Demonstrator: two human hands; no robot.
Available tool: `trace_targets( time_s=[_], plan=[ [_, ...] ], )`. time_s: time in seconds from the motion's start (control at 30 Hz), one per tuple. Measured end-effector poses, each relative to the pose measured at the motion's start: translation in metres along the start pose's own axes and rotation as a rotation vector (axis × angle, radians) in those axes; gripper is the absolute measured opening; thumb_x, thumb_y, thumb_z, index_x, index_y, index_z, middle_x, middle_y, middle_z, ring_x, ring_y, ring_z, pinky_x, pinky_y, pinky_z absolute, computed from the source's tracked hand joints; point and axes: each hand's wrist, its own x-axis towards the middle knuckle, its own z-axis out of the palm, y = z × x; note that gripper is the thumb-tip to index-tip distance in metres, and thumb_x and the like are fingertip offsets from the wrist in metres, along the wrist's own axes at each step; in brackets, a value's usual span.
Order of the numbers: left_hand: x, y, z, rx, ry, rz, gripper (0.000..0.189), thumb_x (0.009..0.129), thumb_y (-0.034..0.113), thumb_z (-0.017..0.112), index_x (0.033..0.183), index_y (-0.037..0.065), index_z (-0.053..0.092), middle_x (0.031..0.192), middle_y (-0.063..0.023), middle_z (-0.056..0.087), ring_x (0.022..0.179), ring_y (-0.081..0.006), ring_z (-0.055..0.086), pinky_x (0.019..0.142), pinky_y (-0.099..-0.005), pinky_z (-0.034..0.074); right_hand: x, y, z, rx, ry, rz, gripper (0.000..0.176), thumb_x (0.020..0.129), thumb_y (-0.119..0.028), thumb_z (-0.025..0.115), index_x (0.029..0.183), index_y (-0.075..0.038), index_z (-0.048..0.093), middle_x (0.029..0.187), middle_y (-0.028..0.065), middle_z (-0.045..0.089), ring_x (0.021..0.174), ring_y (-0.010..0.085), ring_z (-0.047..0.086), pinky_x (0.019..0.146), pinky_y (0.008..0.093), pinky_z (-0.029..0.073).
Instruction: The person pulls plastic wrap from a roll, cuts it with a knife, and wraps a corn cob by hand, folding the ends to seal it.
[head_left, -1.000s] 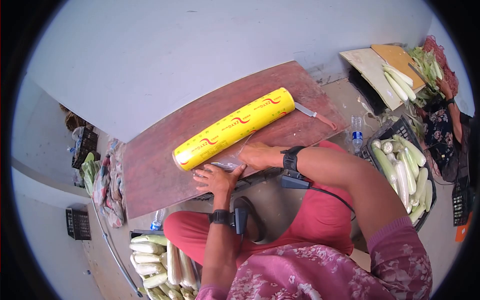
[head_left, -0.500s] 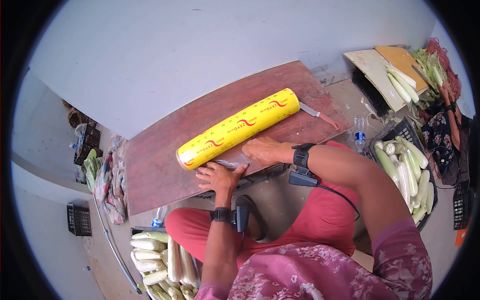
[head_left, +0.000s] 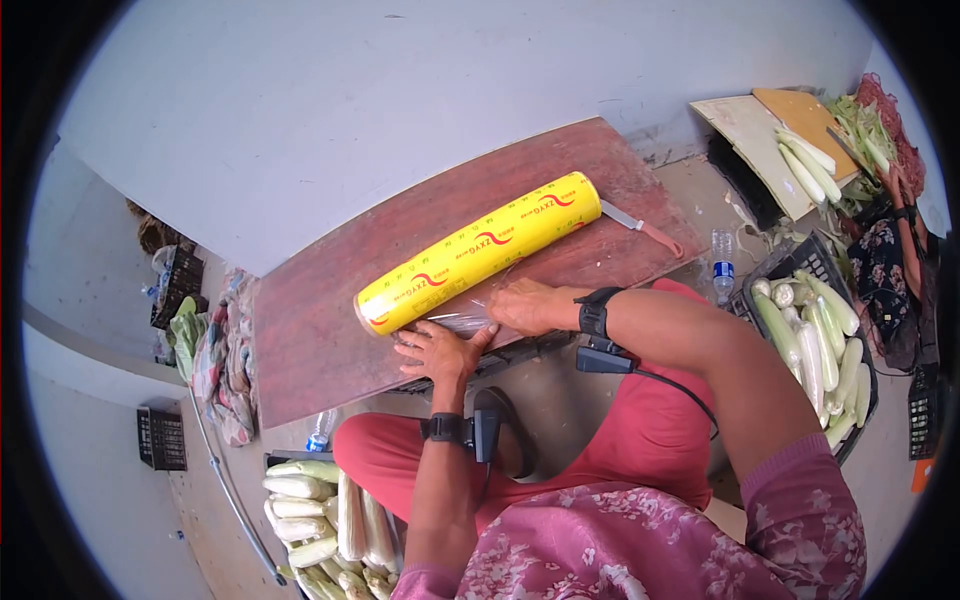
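My yellow printed roll [head_left: 480, 253] lies slantwise on the worn reddish board [head_left: 330, 340], bare board beyond it. At the near edge, my left hand [head_left: 443, 352] spreads over glossy clear film [head_left: 462, 320]; my right hand [head_left: 525, 306] curls half-closed at its side.

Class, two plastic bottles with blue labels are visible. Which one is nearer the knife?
The right-hand bottle, just off the board near the knife handle; the left-hand bottle is beside the person's left knee.
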Motion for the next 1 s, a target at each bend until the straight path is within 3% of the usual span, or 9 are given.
trace_targets(
  time_s=[0.2,0.5,0.6,0.7,0.8,0.87,0.93,1.0],
  plan=[
    [0.009,-0.001,0.002,-0.082,0.009,-0.029,0.125,0.069,0.084,0.052,0.148,-0.006,0.018,0.153,-0.0337,0.006,0.143,-0.0491,0.002,0.109,-0.0668,0.008,-0.007,0.002,0.001,0.04,-0.009,-0.018,0.018,0.079,-0.009,0.057,0.09,0.003,0.066,0.093,0.0234,0.067,0.088,0.0404,0.065,0.072,0.0484,0.053],
    [0.004,0.012,0.007,0.02,0.069,-0.093,0.124,0.068,0.081,0.059,0.147,-0.006,0.019,0.154,-0.0332,0.007,0.142,-0.0514,0.004,0.108,-0.0691,0.009,-0.011,-0.005,-0.006,0.055,-0.041,-0.045,0.025,0.079,-0.008,0.057,0.101,0.002,0.065,0.097,0.0235,0.067,0.089,0.0403,0.066,0.073,0.0482,0.053],
    [0.001,0.011,0.009,0.03,0.066,-0.061,0.127,0.066,0.078,0.064,0.147,-0.008,0.016,0.152,-0.0351,0.008,0.141,-0.053,0.003,0.107,-0.0706,0.009,-0.014,-0.006,-0.006,0.102,0.021,-0.078,0.04,0.082,-0.009,0.056,0.119,-0.022,0.066,0.099,0.0201,0.069,0.092,0.0373,0.066,0.076,0.047,0.053],
    [0.004,0.008,0.013,0.035,0.092,-0.059,0.128,0.064,0.077,0.066,0.147,-0.006,0.017,0.153,-0.0334,0.01,0.142,-0.0522,0.005,0.106,-0.0703,0.012,-0.014,-0.005,-0.004,0.102,0.007,-0.073,0.048,0.083,-0.01,0.054,0.124,-0.034,0.062,0.099,0.019,0.069,0.092,0.0373,0.066,0.076,0.0472,0.053],
    [0.006,0.008,0.012,0.096,0.097,-0.103,0.129,0.06,0.077,0.07,0.147,-0.003,0.019,0.153,-0.031,0.011,0.142,-0.0508,0.007,0.106,-0.0699,0.015,-0.014,0.002,0.005,0.156,0.14,-0.214,0.048,0.082,-0.009,0.055,0.124,-0.032,0.062,0.099,0.0186,0.069,0.091,0.0372,0.066,0.075,0.0474,0.053],
    [0.005,0.008,0.009,0.099,0.099,-0.099,0.131,0.056,0.078,0.071,0.148,-0.001,0.02,0.154,-0.029,0.012,0.141,-0.0496,0.01,0.105,-0.0696,0.017,-0.016,0.001,-0.002,0.217,0.096,-0.165,0.046,0.077,-0.008,0.059,0.118,-0.027,0.066,0.098,0.0185,0.069,0.089,0.0372,0.066,0.073,0.0474,0.054],
    [-0.004,0.013,0.001,0.073,0.097,-0.099,0.133,0.056,0.077,0.073,0.148,-0.002,0.018,0.154,-0.0294,0.012,0.141,-0.0498,0.011,0.105,-0.0698,0.017,-0.009,0.011,0.005,0.123,0.043,-0.045,0.025,0.073,-0.007,0.062,0.095,-0.007,0.073,0.093,0.0189,0.069,0.085,0.0377,0.067,0.072,0.0469,0.054],
    [0.001,0.013,0.005,0.086,0.067,-0.124,0.134,0.056,0.075,0.074,0.148,-0.002,0.015,0.154,-0.0306,0.011,0.141,-0.0502,0.009,0.105,-0.07,0.016,-0.021,0.021,-0.014,0.146,0.08,0.071,0.02,0.07,-0.009,0.062,0.086,-0.002,0.072,0.086,0.0195,0.069,0.081,0.036,0.067,0.069,0.0458,0.053]
  ],
)
